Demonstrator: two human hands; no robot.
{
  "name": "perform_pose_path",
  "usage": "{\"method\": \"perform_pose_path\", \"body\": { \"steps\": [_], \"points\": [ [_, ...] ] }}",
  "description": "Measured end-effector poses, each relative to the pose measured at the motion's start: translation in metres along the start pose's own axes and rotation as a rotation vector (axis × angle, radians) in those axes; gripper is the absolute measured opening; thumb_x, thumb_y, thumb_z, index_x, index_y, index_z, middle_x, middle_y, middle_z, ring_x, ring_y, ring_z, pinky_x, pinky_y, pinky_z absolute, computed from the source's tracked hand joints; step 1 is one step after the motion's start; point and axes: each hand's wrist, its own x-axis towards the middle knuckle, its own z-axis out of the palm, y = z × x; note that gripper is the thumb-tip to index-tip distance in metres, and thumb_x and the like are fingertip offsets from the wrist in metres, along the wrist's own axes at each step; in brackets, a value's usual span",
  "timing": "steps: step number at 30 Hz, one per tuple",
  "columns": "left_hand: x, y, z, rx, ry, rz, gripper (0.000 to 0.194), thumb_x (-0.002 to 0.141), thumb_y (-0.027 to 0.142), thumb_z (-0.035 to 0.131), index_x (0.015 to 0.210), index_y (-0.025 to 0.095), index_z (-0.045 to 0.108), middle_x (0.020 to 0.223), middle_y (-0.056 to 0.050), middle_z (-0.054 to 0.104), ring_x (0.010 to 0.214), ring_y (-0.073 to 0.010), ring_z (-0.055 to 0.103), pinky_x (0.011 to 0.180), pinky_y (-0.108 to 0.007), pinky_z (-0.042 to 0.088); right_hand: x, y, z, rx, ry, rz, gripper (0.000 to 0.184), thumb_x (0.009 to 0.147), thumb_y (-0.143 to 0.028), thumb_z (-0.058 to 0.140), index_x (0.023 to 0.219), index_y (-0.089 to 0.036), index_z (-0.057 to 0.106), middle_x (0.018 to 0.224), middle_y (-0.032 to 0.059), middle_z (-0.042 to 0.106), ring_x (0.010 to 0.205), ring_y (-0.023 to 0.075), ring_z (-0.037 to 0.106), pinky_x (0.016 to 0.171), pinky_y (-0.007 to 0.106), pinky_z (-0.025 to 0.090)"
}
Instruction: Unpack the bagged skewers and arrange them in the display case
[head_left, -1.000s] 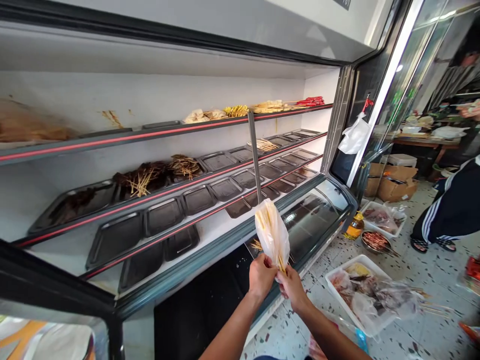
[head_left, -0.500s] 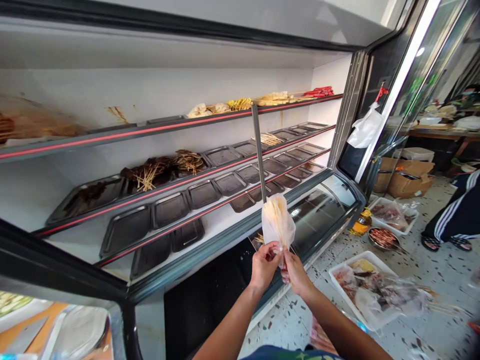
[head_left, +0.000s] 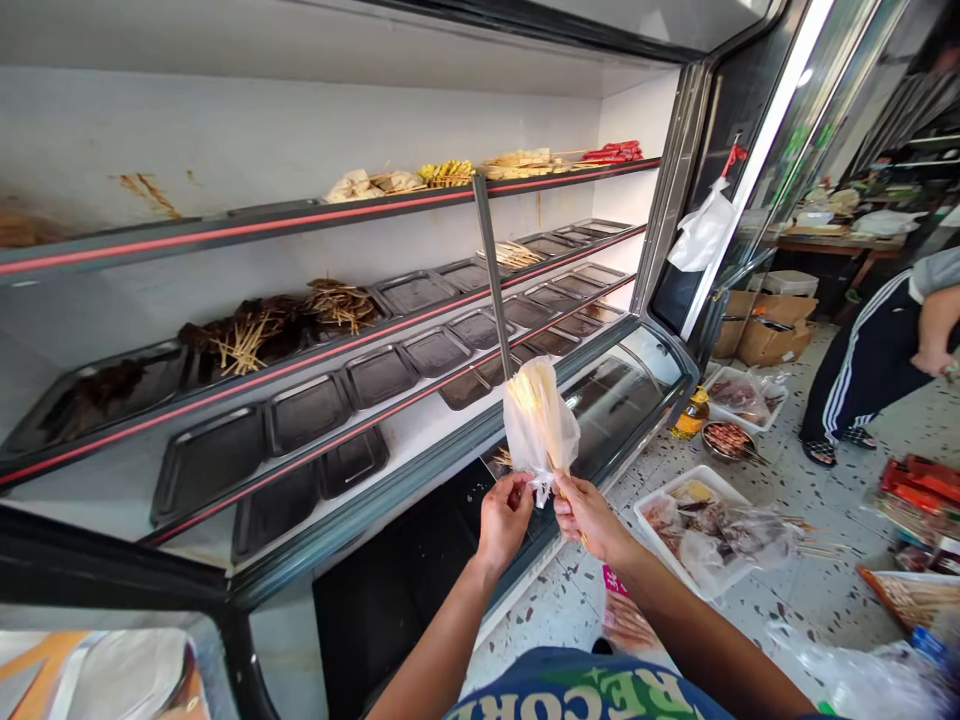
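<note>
A thin translucent plastic bag (head_left: 566, 440) stands upright before me, with pale yellow skewered food (head_left: 535, 395) inside it. The bag's mouth is gathered at the bottom, and its loose ends hang between my hands. My left hand (head_left: 504, 515) pinches the bag's gathered edge, fingertips together. Closed around the wooden sticks below the bag is my right hand (head_left: 591, 517); stick ends show beneath its fingers. Both hands are in front of the open display cabinet's lower ledge (head_left: 420, 480).
Dark metal trays (head_left: 375, 375) line the cabinet shelves, some with skewers. A metal post (head_left: 491, 275) rises just behind the bag. On the floor to the right are a white tray (head_left: 641, 510) of bagged skewers, a bowl of meat (head_left: 727, 438) and an oil bottle (head_left: 690, 415). Another person (head_left: 862, 350) stands beyond.
My hands have moved slightly apart, the left letting the gathered bag mouth spread, with loose ends now showing. My view has turned right, and more of the other person is visible.
</note>
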Motion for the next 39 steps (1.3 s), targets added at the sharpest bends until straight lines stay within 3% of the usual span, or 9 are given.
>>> {"method": "perform_pose_path", "body": {
  "steps": [4,10,12,16,20,26,31,34,39],
  "points": [
    [0.006,0.013,-0.004,0.089,0.010,0.082,0.012,0.070,0.019,0.056,0.075,0.019,0.067,0.070,-0.001,0.058,0.058,-0.0118,0.044,0.058,-0.026,0.036,0.001,0.000,0.005,-0.029,0.006,-0.053,0.067,0.056,-0.074,0.077,0.070,-0.023,0.035,0.048,-0.0142,0.033,0.035,0.0008,0.023,0.034,0.017,0.015],
    [0.005,0.022,-0.029,-0.325,-0.548,-0.152,0.012,0.067,0.028,0.053,0.059,0.021,0.047,0.064,0.001,0.042,0.061,-0.0133,0.038,0.057,-0.027,0.033,0.001,0.001,0.003,-0.013,0.023,0.019,0.058,0.063,-0.070,0.075,0.075,-0.022,0.045,0.048,-0.0146,0.032,0.035,0.0006,0.020,0.035,0.018,0.012],
    [0.003,0.017,-0.033,-0.194,-0.407,-0.148,0.023,0.071,0.031,0.055,0.055,0.021,0.041,0.060,0.002,0.037,0.058,-0.0130,0.035,0.056,-0.027,0.032,-0.001,0.006,0.003,-0.044,0.044,0.017,0.057,0.065,-0.070,0.073,0.078,-0.022,0.045,0.047,-0.0148,0.032,0.034,0.0010,0.020,0.036,0.018,0.011],
    [0.000,0.005,-0.029,0.243,0.045,0.192,0.027,0.083,0.027,0.057,0.058,0.019,0.053,0.072,-0.002,0.053,0.069,-0.0154,0.050,0.067,-0.029,0.042,-0.003,0.015,0.008,-0.067,0.081,-0.008,0.061,0.064,-0.074,0.072,0.080,-0.022,0.044,0.048,-0.0145,0.035,0.035,0.0010,0.021,0.036,0.018,0.010],
    [-0.007,0.011,-0.016,0.130,0.251,0.303,0.016,0.087,0.027,0.061,0.075,0.020,0.066,0.085,-0.005,0.065,0.081,-0.0176,0.059,0.080,-0.032,0.048,0.004,0.016,0.016,0.005,0.051,0.004,0.064,0.062,-0.077,0.072,0.076,-0.022,0.042,0.048,-0.0144,0.032,0.035,0.0010,0.021,0.036,0.018,0.012],
    [-0.018,0.032,-0.010,-0.543,-0.123,-0.203,0.027,0.082,0.044,0.069,0.075,0.019,0.063,0.069,0.000,0.058,0.064,-0.0140,0.052,0.066,-0.030,0.048,0.014,0.011,0.017,0.038,0.062,0.026,0.061,0.069,-0.075,0.069,0.070,-0.022,0.038,0.045,-0.0138,0.030,0.034,0.0013,0.020,0.036,0.018,0.012],
    [0.001,0.011,-0.032,0.096,0.254,0.124,0.021,0.081,0.038,0.065,0.084,0.021,0.077,0.067,-0.002,0.058,0.060,-0.0151,0.052,0.061,-0.029,0.046,0.002,0.011,0.022,0.005,0.024,-0.019,0.066,0.059,-0.077,0.073,0.073,-0.023,0.038,0.047,-0.0149,0.032,0.035,0.0012,0.021,0.035,0.018,0.013],
    [0.011,0.007,-0.041,0.297,0.394,0.137,0.029,0.087,0.037,0.055,0.094,0.020,0.077,0.063,-0.002,0.060,0.059,-0.0181,0.057,0.061,-0.030,0.047,-0.003,0.014,0.029,0.014,-0.007,0.005,0.065,0.061,-0.078,0.072,0.075,-0.023,0.039,0.049,-0.0146,0.033,0.035,0.0012,0.021,0.035,0.018,0.014],
    [-0.015,0.034,-0.039,0.369,0.140,0.145,0.038,0.097,0.038,0.046,0.077,0.020,0.072,0.059,-0.005,0.062,0.052,-0.0178,0.056,0.054,-0.029,0.040,0.007,0.012,0.032,-0.025,0.027,0.007,0.063,0.063,-0.076,0.071,0.074,-0.023,0.038,0.048,-0.0142,0.032,0.034,0.0011,0.021,0.035,0.018,0.012]
  ]
}}
